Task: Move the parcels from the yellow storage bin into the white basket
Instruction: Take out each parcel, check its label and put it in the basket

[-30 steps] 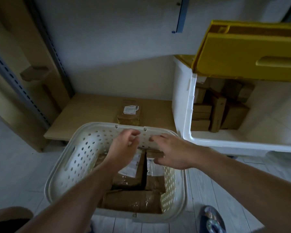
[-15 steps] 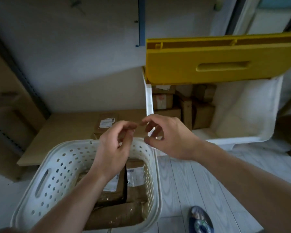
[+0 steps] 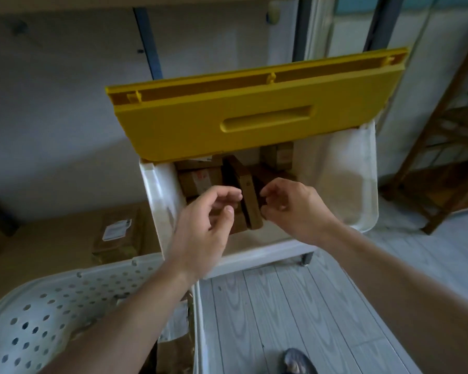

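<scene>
The storage bin (image 3: 362, 184) has a white body, and its yellow lid (image 3: 254, 117) is tipped up at the back. Several brown parcels lie inside, one of them a narrow upright parcel (image 3: 250, 201). My left hand (image 3: 206, 225) hovers just left of this parcel with its fingers loosely curled and holding nothing. On the parcel's right side is my right hand (image 3: 292, 206), fingertips at its edge, with no firm grip visible. The white perforated basket (image 3: 52, 306) stands at the lower left. My left forearm partly hides the wrapped parcels (image 3: 176, 338) in it.
A labelled brown parcel (image 3: 116, 236) lies on a low brown board (image 3: 38, 252) left of the bin. A wooden rack (image 3: 443, 157) stands at the right. Grey plank floor (image 3: 268, 319) runs between basket and bin, with a shoe (image 3: 299, 363) at the bottom edge.
Both hands rose out of the basket and moved right and forward into the bin's opening. The view swung right, so the bin is now central and the basket is at the lower left.
</scene>
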Motion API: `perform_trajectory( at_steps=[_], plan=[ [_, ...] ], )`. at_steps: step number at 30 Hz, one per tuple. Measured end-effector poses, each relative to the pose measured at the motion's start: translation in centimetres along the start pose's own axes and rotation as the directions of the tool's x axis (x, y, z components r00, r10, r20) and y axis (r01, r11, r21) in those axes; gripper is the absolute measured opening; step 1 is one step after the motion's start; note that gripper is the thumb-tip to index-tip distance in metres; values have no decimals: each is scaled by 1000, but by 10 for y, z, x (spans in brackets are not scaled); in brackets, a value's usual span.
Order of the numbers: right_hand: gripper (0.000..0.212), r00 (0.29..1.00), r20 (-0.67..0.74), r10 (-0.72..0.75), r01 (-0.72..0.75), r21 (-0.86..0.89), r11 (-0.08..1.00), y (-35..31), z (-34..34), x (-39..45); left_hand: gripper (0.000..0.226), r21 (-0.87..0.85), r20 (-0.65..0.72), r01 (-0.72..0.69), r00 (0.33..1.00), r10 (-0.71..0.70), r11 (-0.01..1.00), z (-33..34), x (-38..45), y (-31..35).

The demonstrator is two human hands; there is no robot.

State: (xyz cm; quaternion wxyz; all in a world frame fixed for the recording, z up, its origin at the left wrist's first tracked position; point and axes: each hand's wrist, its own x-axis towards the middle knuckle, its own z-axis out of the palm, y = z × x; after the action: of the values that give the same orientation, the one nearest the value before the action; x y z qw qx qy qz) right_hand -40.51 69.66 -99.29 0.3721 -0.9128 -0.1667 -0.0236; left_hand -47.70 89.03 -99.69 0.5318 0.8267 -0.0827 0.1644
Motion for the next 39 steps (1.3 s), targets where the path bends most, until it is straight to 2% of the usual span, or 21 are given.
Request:
perform_trajectory(
  at_steps=[5,7,10,14,15,17,18,19,21,23,27,30,32,35,39],
  plan=[
    [31,993,-61,99,-102,-46,994,27,-2,26,27,39,56,12,998,-15,999,28,42,-9],
    [38,981,-51,188,-188,8,982,33,2,48,25,74,70,23,997,-28,997,38,61,-17],
    [40,958,-78,274,-275,7,961,47,11,89,22,89,38,105,993,-108,991,57,93,-26],
    [85,957,-132,257,-265,-47,963,72,22,142,34,66,24,269,962,-271,961,87,142,-34],
    [90,952,-162,261,-271,-42,962,81,26,155,30,50,28,293,955,-295,955,94,154,-38],
    [82,923,-230,308,-301,65,951,87,30,173,16,42,-13,324,946,-324,945,108,172,-45],
    [75,907,-246,342,-326,102,940,86,31,179,14,29,-28,338,941,-337,941,114,179,-48],
    [69,896,-247,369,-357,94,929,89,33,184,22,10,-33,355,934,-355,935,119,184,-53],
    [58,878,-317,358,-371,20,928,98,39,197,33,-4,-25,382,924,-382,924,126,189,-57],
    [58,880,-356,314,-349,-38,936,94,43,201,29,30,-8,361,933,-361,932,126,191,-60],
    [64,909,-263,324,-378,-193,905,84,50,198,14,137,25,305,950,-311,942,116,190,-65],
    [49,914,-345,212,-293,-204,934,95,53,203,12,147,25,307,949,-314,940,108,186,-68],
    [43,883,-394,254,-368,-248,896,92,57,209,13,141,44,308,947,-317,941,104,182,-71],
    [47,875,-423,234,-372,-280,885,82,62,210,21,146,66,276,955,-288,950,100,172,-67],
    [62,932,-320,170,-264,-278,923,75,52,183,18,72,52,285,956,-289,956,87,157,-53]
  ],
)
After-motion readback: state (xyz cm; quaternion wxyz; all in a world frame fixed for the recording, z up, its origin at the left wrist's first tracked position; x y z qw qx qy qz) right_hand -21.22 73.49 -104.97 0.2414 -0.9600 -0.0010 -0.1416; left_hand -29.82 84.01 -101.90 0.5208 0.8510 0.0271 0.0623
